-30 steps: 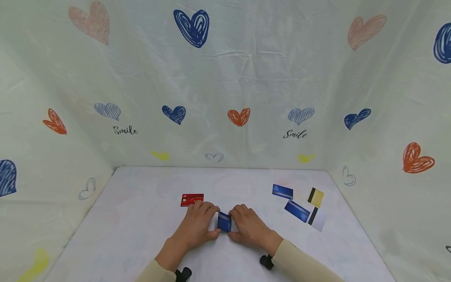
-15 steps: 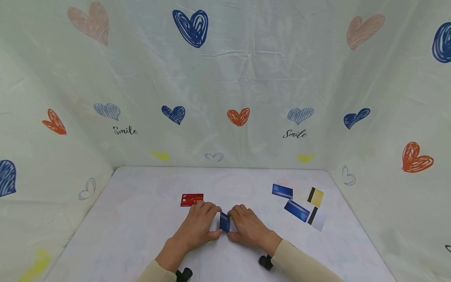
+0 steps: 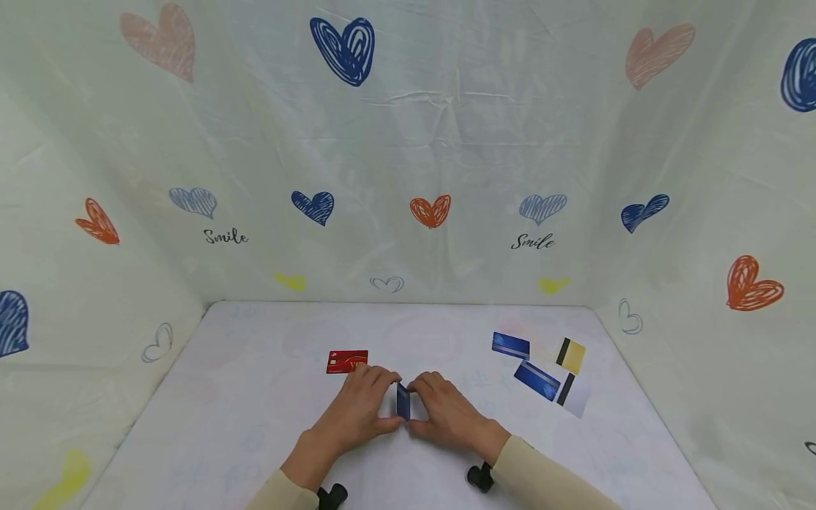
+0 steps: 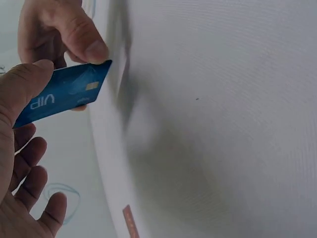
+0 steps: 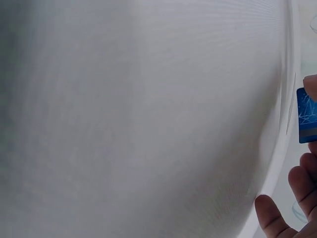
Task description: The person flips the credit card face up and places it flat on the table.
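Observation:
A blue bank card (image 3: pixel 403 401) stands nearly edge-on between the two hands in the head view. My left hand (image 3: pixel 365 401) pinches it between thumb and fingers on one side. On the opposite side, my right hand (image 3: pixel 444 407) pinches it too. The left wrist view shows the card's chip face with "VIP" lettering, thumbs at both ends. Its patterned face with a dark stripe shows partly in the right wrist view, beside the right hand's fingers (image 5: pixel 303 183). A red card (image 3: pixel 344 361) lies just beyond the left hand, which covers part of it.
Two blue cards, one at the back (image 3: pixel 511 346) and one nearer (image 3: pixel 537 381), lie on the white table (image 3: pixel 255 397) at right. Beside them are a yellow card (image 3: pixel 574 356) and a pale card (image 3: pixel 576 397), each with a black stripe. Heart-printed curtains surround the table.
The blue card has turned from showing its striped face to almost edge-on in the head view. Both hands have drawn slightly closer together. The cards on the table stay put.

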`<state>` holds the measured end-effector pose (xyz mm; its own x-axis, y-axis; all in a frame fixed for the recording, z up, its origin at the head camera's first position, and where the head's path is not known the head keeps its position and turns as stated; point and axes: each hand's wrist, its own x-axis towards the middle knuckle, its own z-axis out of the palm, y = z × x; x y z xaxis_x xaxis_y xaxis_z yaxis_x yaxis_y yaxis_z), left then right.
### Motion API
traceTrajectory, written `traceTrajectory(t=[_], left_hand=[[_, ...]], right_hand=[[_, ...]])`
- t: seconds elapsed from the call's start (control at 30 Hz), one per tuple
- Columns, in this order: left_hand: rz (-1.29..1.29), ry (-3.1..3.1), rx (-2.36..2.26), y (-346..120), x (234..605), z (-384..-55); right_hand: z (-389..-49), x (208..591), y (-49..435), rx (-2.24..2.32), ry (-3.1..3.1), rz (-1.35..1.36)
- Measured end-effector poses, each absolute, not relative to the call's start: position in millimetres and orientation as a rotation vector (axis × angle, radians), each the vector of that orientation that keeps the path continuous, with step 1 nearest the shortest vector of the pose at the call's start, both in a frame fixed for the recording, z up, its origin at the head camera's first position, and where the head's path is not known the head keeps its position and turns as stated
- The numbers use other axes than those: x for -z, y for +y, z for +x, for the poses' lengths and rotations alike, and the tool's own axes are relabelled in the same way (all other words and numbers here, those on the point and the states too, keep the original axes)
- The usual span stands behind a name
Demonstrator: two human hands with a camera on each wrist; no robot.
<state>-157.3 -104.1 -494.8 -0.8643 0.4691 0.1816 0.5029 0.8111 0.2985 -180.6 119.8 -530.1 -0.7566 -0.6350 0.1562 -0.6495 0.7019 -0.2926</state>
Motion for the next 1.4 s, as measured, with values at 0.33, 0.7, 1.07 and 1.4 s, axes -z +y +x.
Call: traceTrajectory(t=[0.33,0.7,1.07,1.4], left_hand=[[-0.809,-2.869,0.515,-106.6,507.5,-160.7],[-0.8,-2.882,0.692,-106.2,509.9,-161.4],[-0.707,-2.936,0.719,-101.4,514.0,-159.9],[-0.53,-3.042,0.464,-100.8,515.4,-157.2]], right_hand=[[-179.2,531.6,118.6,-0.74,-2.815,1.119],[-177.6,528.8,119.2,-0.951,-2.85,1.069],[-177.6,528.7,122.9,-0.851,-2.876,1.024],[-176.0,522.0,129.4,-0.524,-2.837,0.988]])
